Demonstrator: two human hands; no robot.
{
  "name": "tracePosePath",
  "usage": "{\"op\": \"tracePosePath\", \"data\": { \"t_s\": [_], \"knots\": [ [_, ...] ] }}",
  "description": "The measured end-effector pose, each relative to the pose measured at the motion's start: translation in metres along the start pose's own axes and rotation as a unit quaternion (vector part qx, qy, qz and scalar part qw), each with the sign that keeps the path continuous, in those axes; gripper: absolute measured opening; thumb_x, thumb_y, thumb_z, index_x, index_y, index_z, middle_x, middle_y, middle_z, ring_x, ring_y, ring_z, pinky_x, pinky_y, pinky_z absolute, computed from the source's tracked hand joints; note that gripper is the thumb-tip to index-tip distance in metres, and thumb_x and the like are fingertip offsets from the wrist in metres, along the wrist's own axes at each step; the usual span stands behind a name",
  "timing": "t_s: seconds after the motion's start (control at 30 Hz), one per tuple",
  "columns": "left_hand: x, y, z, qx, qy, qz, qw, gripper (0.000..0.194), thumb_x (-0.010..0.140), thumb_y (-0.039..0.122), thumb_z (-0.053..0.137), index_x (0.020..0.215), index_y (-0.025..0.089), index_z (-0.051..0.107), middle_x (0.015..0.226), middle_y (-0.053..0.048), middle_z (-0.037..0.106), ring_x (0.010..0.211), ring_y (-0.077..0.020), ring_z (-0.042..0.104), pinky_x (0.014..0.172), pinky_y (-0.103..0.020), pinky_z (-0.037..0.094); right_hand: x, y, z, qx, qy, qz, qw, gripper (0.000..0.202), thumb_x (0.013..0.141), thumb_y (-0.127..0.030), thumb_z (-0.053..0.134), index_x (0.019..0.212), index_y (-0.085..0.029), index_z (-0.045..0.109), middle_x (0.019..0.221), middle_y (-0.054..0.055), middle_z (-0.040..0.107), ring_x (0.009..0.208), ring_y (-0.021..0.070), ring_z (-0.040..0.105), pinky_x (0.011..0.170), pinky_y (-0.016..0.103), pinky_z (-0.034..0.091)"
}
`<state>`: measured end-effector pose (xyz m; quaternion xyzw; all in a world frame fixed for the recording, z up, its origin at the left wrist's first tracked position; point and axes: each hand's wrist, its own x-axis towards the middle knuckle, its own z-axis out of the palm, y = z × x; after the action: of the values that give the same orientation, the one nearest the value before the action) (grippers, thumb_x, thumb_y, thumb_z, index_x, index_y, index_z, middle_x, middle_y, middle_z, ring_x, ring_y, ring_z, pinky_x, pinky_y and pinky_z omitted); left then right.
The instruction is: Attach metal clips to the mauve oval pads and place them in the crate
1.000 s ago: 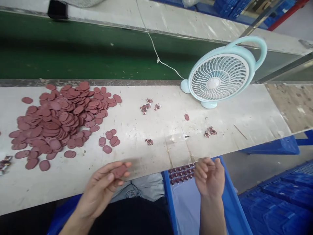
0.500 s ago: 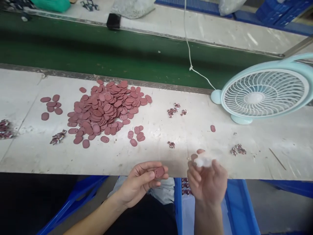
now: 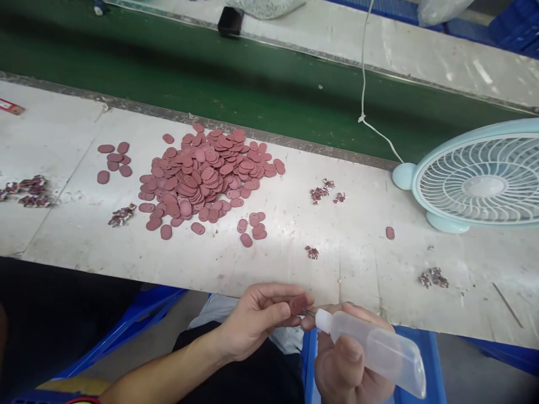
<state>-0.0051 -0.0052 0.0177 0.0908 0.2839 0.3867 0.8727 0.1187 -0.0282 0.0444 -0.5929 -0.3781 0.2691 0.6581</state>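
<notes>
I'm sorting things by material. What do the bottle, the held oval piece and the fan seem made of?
Bottle: smooth, slightly glossy plastic, judging by its cloudy, see-through wall.
Oval piece: matt, brownish red, without shine; perhaps rubber, leather or plastic, I cannot tell which.
Fan: probably hard moulded plastic, satin finish, from its pale-blue rim and white grille ribs.

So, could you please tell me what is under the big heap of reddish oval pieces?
The heap rests on the white tabletop, which shows around its edges. Beneath the upper pieces are more ovals; whatever lies under the middle is covered.
</notes>
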Motion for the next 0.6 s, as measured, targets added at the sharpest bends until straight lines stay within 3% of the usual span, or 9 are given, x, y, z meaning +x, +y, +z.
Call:
{"op": "tracePosePath", "data": {
  "t_s": [0.43, 0.6],
  "knots": [
    [0.0008, -0.0011, -0.0013, 0.004, 0.007, -0.007, 1.0, 0.03, 0.081, 0.031, 0.082, 0.109, 0.021, 0.08, 0.112, -0.012, 0.08, 0.084, -0.0191, 0.077, 0.083, -0.031, 0.059, -0.0005, -0.0026, 0.0007, 0.006, 0.013, 0.003, 1.0, 0.021, 0.09, -0.042, 0.067, 0.104, -0.026, 0.066, 0.078, 0.003, 0.062, 0.059, 0.0243, 0.06, 0.054, 0.045, 0.048],
    [0.0027, -0.0005, 0.0005, -0.005, 0.007, -0.005, 1.0, 0.029, 0.08, 0.03, 0.083, 0.107, 0.021, 0.08, 0.108, -0.011, 0.081, 0.081, -0.0187, 0.078, 0.083, -0.031, 0.06, -0.0021, -0.001, -0.0031, 0.002, -0.028, 0.002, 1.0, 0.021, 0.092, -0.036, 0.064, 0.111, -0.026, 0.063, 0.078, 0.003, 0.062, 0.064, 0.0249, 0.061, 0.058, 0.046, 0.049]
  ]
}}
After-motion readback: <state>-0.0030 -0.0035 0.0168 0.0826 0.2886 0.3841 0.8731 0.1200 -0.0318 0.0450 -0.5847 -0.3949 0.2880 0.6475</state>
